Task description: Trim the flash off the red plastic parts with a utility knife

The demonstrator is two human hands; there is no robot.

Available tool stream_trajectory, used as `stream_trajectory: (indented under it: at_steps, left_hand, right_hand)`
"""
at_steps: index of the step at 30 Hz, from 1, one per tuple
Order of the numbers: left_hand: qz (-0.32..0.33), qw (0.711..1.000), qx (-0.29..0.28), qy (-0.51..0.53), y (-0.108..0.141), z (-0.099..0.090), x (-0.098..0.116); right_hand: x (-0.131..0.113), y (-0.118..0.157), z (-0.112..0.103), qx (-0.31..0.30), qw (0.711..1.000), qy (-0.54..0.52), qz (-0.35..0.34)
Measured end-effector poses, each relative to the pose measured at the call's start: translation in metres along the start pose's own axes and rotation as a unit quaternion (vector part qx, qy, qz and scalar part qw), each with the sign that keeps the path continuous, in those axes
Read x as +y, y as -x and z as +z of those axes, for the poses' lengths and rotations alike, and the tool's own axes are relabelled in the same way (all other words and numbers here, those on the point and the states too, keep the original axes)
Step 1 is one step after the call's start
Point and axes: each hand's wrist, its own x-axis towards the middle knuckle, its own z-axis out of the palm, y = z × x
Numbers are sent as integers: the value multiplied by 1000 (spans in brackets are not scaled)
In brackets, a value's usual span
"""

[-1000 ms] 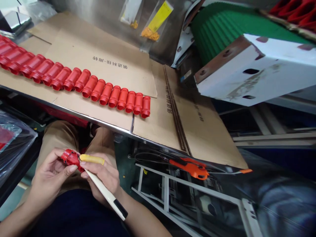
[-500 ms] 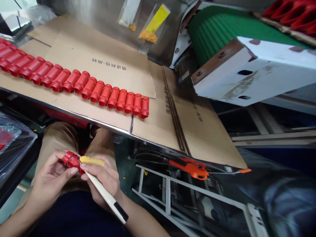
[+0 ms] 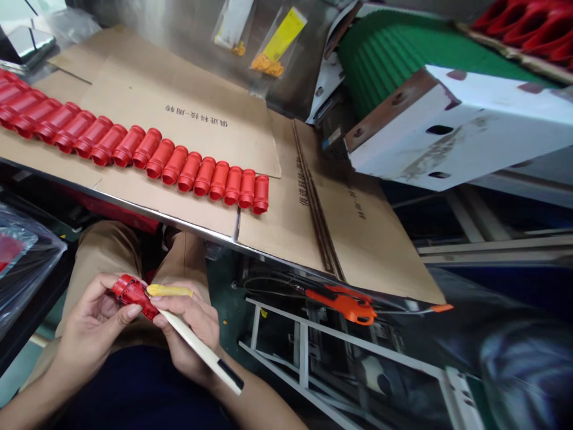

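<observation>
Low over my lap, my left hand (image 3: 92,325) grips a red plastic tube-shaped part (image 3: 132,294) between thumb and fingers. The part has a ribbed round end and openings along its side. My right hand (image 3: 192,328) is closed around a slim white-handled tool (image 3: 197,345) with a black butt end. The tool's tip lies against the red part, hidden by fingers, so its kind does not show. A yellow finger cot (image 3: 170,291) covers one right-hand finger. Above my hands, a long row of similar red tubes (image 3: 205,176) lies side by side on cardboard (image 3: 197,218).
The metal table edge (image 3: 201,230) runs just beyond my knees. Beneath it hangs an orange-handled tool (image 3: 353,306) near a grey metal frame (image 3: 304,352). Bags of yellow finger cots (image 3: 268,64) lie at the back. A green conveyor belt (image 3: 394,54) stands to the right.
The right hand and white tool have shifted slightly right, and the tool lies at a flatter slant. More of the red part shows. My left hand keeps its grip.
</observation>
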Motion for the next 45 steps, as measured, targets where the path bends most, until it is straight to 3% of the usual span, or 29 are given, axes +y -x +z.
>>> stream_trajectory:
  at_steps: [12,15,17,21,25,28,31,32,34,36,37,38,40,45]
  left_hand:
    - [-1,1000,10,-24,0,-2,2]
    - [-50,999,2,1,0,-4,3]
    - [-128,990,17,60,0,-2,10]
    - [-281,944,65,159,0,6,32]
    - [-354,921,63,149,-2,3,37]
    - [-346,925,22,156,-2,-6,27]
    - [-251,960,-5,123,0,-12,18]
    - [-211,974,12,84,1,-12,17]
    - [-149,987,62,2,1,-10,17]
    - [-127,988,88,-10,0,-7,18]
    - [-129,987,93,7,-1,-5,19]
    - [-134,986,94,29,-2,-4,19]
    - [-146,984,87,52,-4,-5,18]
    - [-165,983,51,56,-4,-10,14]
  right_hand:
    - [0,-3,-5,-32,999,-6,9]
    - [7,-6,-11,-73,996,-38,45]
    - [16,-9,-19,-58,988,-95,107]
    - [27,-14,-35,-5,965,-150,214]
    - [25,-19,-29,-86,917,-172,349]
    - [23,-22,-16,-123,859,-222,444]
    - [21,-20,-8,-142,830,-264,471]
    - [19,-19,-8,-147,839,-256,457]
    - [13,-17,-11,-151,903,-172,364]
    - [7,-16,-18,-127,971,-41,196]
    - [4,-16,-21,-114,988,10,109]
    - [2,-16,-24,-101,994,36,35]
    - [0,-16,-27,-87,995,26,-46]
    - [7,-12,-18,-58,996,-15,-63]
